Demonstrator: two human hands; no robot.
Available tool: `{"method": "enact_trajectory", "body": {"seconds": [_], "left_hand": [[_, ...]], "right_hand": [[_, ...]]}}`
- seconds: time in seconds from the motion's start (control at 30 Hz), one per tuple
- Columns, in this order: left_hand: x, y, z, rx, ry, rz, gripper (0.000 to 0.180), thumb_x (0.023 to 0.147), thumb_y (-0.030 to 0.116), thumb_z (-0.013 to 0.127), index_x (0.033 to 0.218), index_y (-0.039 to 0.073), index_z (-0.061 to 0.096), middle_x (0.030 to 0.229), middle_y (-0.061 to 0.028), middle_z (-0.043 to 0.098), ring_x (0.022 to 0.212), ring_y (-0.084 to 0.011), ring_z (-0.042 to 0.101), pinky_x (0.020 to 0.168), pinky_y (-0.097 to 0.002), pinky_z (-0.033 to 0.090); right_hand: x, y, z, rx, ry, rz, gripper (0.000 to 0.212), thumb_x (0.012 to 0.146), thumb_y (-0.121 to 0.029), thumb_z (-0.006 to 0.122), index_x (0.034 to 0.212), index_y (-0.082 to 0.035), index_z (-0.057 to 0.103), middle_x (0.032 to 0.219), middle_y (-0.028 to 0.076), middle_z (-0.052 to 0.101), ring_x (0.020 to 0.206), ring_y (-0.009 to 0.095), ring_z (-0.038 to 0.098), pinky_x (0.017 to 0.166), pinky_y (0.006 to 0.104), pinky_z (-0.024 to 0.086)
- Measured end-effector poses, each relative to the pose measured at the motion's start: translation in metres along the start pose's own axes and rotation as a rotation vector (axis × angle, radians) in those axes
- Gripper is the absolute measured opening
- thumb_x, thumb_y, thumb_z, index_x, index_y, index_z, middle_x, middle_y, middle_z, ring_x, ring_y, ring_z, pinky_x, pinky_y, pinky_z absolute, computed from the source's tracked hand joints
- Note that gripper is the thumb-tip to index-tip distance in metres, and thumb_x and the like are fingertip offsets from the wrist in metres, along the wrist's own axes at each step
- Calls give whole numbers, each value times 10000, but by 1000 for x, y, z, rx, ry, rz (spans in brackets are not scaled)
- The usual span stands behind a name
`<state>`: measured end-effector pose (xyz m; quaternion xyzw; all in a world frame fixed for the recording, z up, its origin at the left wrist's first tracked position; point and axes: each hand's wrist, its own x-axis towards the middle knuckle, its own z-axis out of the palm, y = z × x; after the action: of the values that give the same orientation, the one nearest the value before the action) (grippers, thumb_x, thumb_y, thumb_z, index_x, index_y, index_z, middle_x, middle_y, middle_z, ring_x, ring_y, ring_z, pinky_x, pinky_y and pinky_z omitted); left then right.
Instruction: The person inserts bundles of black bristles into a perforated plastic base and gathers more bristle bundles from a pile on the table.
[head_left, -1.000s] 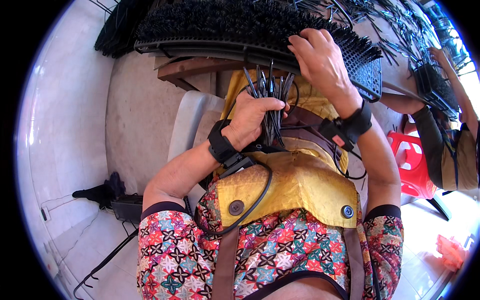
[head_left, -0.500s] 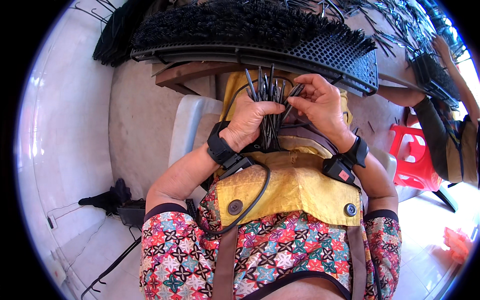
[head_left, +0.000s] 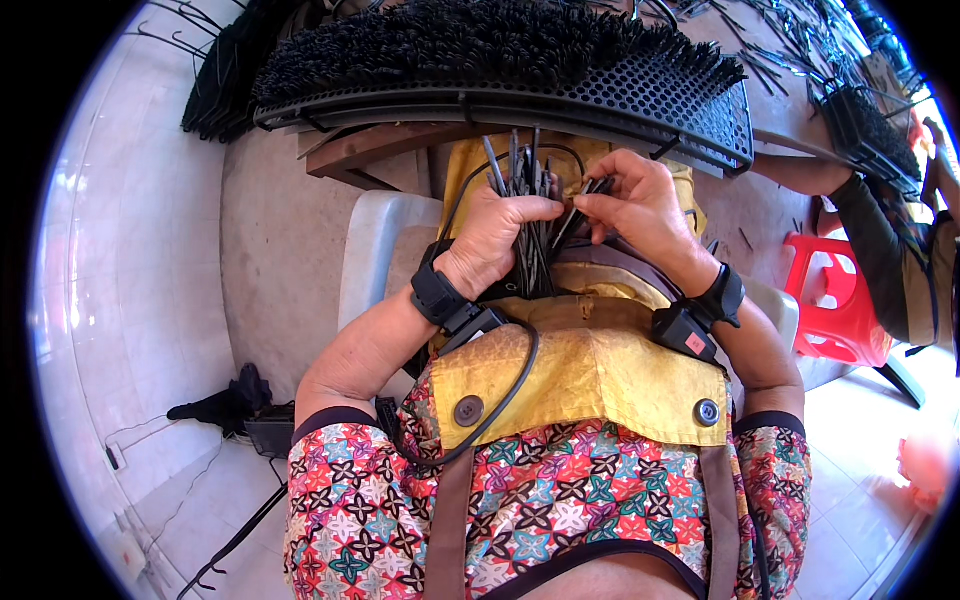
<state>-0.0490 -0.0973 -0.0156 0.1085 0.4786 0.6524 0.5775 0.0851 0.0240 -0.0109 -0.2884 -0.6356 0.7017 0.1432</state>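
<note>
My left hand [head_left: 490,235] is wrapped round a bundle of thin dark metal rods [head_left: 532,250], held upright over my lap with the ends sticking out above and below the fist. To its right, my right hand [head_left: 640,205] pinches a few similar dark rods [head_left: 572,222] between thumb and fingers, tilted beside the bundle. Just beyond both hands stands a black perforated rack [head_left: 690,115], packed with many upright dark pieces [head_left: 450,50]; its right end shows bare holes. What the rods are exactly is too small to tell.
The rack rests on a brown wooden table edge [head_left: 380,140]. More loose rods [head_left: 760,50] lie scattered at the far right. A co-worker's arm and leg [head_left: 865,240] are at the right, near a red plastic stool [head_left: 835,300] and another black rack [head_left: 870,130]. Dark bundles hang at far left.
My right hand has drawn slightly away from the bundle with more rods showing in its pinch. The left hand keeps its hold. The co-worker's arm at far right has moved.
</note>
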Motion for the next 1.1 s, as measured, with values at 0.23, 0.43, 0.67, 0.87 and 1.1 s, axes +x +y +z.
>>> {"method": "enact_trajectory", "body": {"seconds": [0.23, 0.43, 0.67, 0.87, 1.1], "left_hand": [[5, 6, -17, -186, 148, 35, 109, 771, -22, 593, 873, -11, 556, 747, -101, 580, 699, -197, 590, 659, -332, 510], [9, 12, -22, -297, -40, -28, 109, 843, 95, 587, 894, 5, 553, 755, -77, 574, 718, -154, 554, 624, -298, 480], [7, 8, -8, -346, -70, -181, 176, 864, 134, 597, 971, -6, 604, 912, -88, 655, 797, -177, 642, 683, -303, 532], [4, 14, -9, -69, -24, 0, 154, 789, 17, 624, 938, -20, 621, 876, -93, 652, 779, -180, 640, 719, -294, 531], [-4, 17, 4, 66, -98, 66, 276, 719, -92, 634, 963, 11, 557, 873, -100, 643, 783, -192, 648, 724, -299, 541]], "right_hand": [[-7, 2, -24, 239, 190, -62, 178, 783, 38, 642, 929, 47, 541, 719, 93, 607, 523, 137, 594, 470, 240, 513], [-15, -30, -11, -123, 474, -536, 183, 768, 63, 609, 934, 15, 551, 814, 66, 617, 637, 140, 607, 591, 262, 514], [-14, -18, 9, -1110, -177, -1258, 399, 605, -131, 623, 956, 45, 556, 1048, 230, 519, 933, 375, 533, 748, 456, 474], [-17, -22, 11, -951, -244, -1199, 285, 646, -88, 634, 900, 30, 582, 960, 185, 577, 901, 348, 566, 725, 416, 479], [-12, -14, 18, -210, 242, -506, 177, 784, -47, 680, 923, -1, 579, 731, 89, 622, 593, 106, 594, 535, 222, 482]]}}
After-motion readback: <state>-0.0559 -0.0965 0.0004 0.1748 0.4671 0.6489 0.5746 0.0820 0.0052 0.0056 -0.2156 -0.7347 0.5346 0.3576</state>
